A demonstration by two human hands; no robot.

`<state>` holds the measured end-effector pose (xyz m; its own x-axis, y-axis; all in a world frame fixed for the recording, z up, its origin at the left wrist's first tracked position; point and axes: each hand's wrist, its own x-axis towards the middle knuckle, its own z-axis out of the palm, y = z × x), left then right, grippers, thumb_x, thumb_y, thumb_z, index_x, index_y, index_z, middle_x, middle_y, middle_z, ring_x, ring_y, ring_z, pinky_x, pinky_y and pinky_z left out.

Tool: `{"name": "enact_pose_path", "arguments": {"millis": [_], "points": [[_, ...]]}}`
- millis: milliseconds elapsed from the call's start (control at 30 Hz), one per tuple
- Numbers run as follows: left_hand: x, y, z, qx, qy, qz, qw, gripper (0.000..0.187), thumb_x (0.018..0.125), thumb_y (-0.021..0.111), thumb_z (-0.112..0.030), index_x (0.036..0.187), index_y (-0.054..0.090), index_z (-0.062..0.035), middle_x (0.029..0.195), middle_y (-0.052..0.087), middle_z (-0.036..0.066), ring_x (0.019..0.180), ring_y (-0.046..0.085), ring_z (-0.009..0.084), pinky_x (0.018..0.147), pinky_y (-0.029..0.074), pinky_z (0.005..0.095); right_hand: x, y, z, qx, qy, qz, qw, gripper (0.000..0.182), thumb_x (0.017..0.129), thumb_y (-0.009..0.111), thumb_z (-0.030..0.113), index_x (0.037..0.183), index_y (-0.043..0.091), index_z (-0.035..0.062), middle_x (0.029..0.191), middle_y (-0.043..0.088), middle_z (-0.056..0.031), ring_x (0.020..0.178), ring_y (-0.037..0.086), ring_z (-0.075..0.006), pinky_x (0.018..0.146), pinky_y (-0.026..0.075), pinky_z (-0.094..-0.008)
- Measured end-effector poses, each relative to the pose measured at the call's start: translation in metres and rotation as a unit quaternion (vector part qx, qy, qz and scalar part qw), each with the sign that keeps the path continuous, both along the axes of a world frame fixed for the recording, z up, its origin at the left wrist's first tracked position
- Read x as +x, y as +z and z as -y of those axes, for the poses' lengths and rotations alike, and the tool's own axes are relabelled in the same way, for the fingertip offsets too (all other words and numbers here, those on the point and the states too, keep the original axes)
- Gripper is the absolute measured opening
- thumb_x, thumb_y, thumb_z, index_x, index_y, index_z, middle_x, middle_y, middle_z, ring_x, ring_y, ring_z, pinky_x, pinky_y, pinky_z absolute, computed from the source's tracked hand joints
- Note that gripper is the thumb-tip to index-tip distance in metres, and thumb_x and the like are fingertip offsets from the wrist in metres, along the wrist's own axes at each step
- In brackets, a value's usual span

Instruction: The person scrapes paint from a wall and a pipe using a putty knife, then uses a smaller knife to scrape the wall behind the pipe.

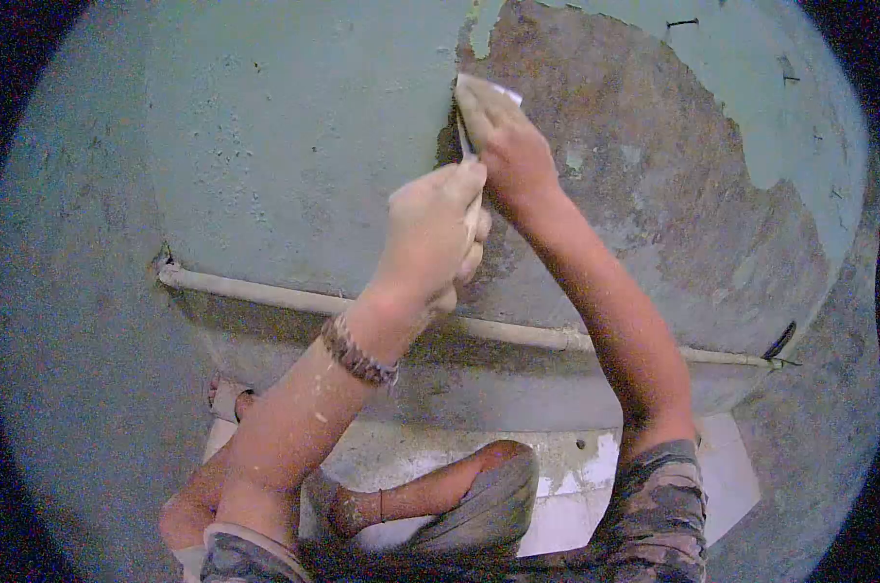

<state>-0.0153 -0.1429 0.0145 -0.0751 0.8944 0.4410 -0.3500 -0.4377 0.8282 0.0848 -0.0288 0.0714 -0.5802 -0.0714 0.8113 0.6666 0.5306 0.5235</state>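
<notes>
My left hand (432, 231) is wrapped round the handle of a scraper (466, 144), a thin tool whose narrow pale part shows just above the fist. Higher up, my right hand (503, 136) has its fingers held together and pressed along the tool's upper end. A bright, flat edge shows beside those fingertips, and the rest of the blade is hidden. Both hands are at the border between pale green paint (294, 146) and a bare brown-grey patch (625, 146) on the wall. The paint's edge there is ragged.
A pale pipe (255, 290) runs across the wall below my hands. Nails (683, 22) stick out at the upper right. My bent leg (430, 491) is below, over a light ledge (581, 481). A dark piece (780, 340) juts out near the pipe's right end.
</notes>
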Motion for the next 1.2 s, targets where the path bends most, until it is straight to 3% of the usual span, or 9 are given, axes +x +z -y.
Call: {"name": "enact_pose_path", "arguments": {"millis": [100,200,333,600,767,900,1033,1133,1200], "points": [[-0.006,0.037,-0.003,-0.008,-0.002,0.005,1.000,0.031,0.094,0.048,-0.029,0.071,0.050,-0.0085,0.054,0.047,0.001,0.033,0.034,0.0074,0.030,0.023,0.0232,-0.004,0.026,-0.013,0.044,0.011,-0.014,0.999,0.051,0.080,0.050,0.013,0.129,0.044,0.0003,0.130,0.049,-0.0168,0.117,0.049,-0.0323,0.094,0.045,-0.0369],[0.000,0.029,0.010,-0.027,-0.012,0.036,0.999,0.031,0.094,0.047,-0.027,0.071,0.050,-0.0079,0.054,0.045,0.001,0.032,0.032,0.0079,0.030,0.023,0.0237,-0.002,0.027,0.006,-0.078,-0.021,0.004,0.997,0.050,0.081,0.049,0.013,0.130,0.043,0.0017,0.126,0.052,-0.0163,0.114,0.052,-0.0319,0.093,0.045,-0.0372],[0.004,0.039,0.001,0.001,0.045,-0.018,0.999,0.030,0.094,0.048,-0.026,0.071,0.051,-0.0069,0.055,0.047,0.002,0.032,0.033,0.0084,0.030,0.024,0.0258,-0.002,0.036,-0.014,0.017,0.015,0.014,1.000,0.045,0.081,0.050,0.013,0.125,0.049,0.0024,0.126,0.052,-0.0158,0.114,0.052,-0.0312,0.093,0.046,-0.0373],[0.003,0.051,-0.008,0.037,0.058,-0.044,0.997,0.031,0.094,0.048,-0.028,0.073,0.052,-0.0059,0.058,0.052,0.002,0.034,0.039,0.0088,0.030,0.025,0.0273,-0.001,0.050,-0.014,-0.016,0.015,0.038,0.999,0.044,0.080,0.052,0.013,0.123,0.051,0.0037,0.123,0.055,-0.0171,0.111,0.054,-0.0340,0.090,0.047,-0.0381],[-0.002,0.061,-0.002,-0.005,-0.002,0.014,1.000,0.026,0.093,0.049,-0.026,0.078,0.054,-0.0056,0.061,0.054,0.003,0.035,0.038,0.0103,0.032,0.027,0.0266,-0.002,0.075,0.003,-0.082,-0.094,0.088,0.988,0.046,0.080,0.053,0.015,0.125,0.048,0.0032,0.123,0.054,-0.0176,0.109,0.055,-0.0347,0.091,0.047,-0.0388],[-0.002,0.060,-0.003,-0.009,0.023,-0.020,1.000,0.025,0.093,0.049,-0.025,0.079,0.055,-0.0044,0.062,0.053,0.003,0.036,0.037,0.0106,0.033,0.027,0.0260,-0.001,0.069,-0.024,0.054,0.007,0.065,0.996,0.046,0.080,0.053,0.016,0.124,0.050,0.0046,0.121,0.055,-0.0182,0.108,0.056,-0.0340,0.089,0.047,-0.0390],[-0.001,0.069,-0.002,0.009,0.029,-0.002,1.000,0.025,0.092,0.051,-0.025,0.079,0.055,-0.0041,0.060,0.052,0.003,0.037,0.038,0.0103,0.033,0.026,0.0257,0.002,0.085,-0.012,-0.094,-0.058,0.103,0.988,0.046,0.080,0.053,0.016,0.125,0.050,0.0050,0.121,0.056,-0.0161,0.105,0.057,-0.0339,0.086,0.049,-0.0390],[-0.003,0.068,0.000,0.009,0.043,-0.066,0.997,0.026,0.091,0.051,-0.027,0.077,0.054,-0.0055,0.058,0.051,0.002,0.038,0.040,0.0098,0.032,0.027,0.0257,0.001,0.069,-0.017,0.084,0.055,0.051,0.994,0.047,0.080,0.053,0.016,0.126,0.049,0.0075,0.116,0.058,-0.0164,0.098,0.059,-0.0363,0.080,0.050,-0.0408],[0.003,0.078,-0.005,0.007,0.015,0.018,1.000,0.026,0.091,0.052,-0.028,0.075,0.054,-0.0068,0.056,0.050,0.001,0.037,0.040,0.0095,0.032,0.028,0.0258,0.002,0.087,-0.008,0.014,-0.003,0.058,0.998,0.048,0.080,0.053,0.016,0.127,0.047,0.0067,0.117,0.057,-0.0174,0.099,0.058,-0.0360,0.081,0.050,-0.0408]]}}
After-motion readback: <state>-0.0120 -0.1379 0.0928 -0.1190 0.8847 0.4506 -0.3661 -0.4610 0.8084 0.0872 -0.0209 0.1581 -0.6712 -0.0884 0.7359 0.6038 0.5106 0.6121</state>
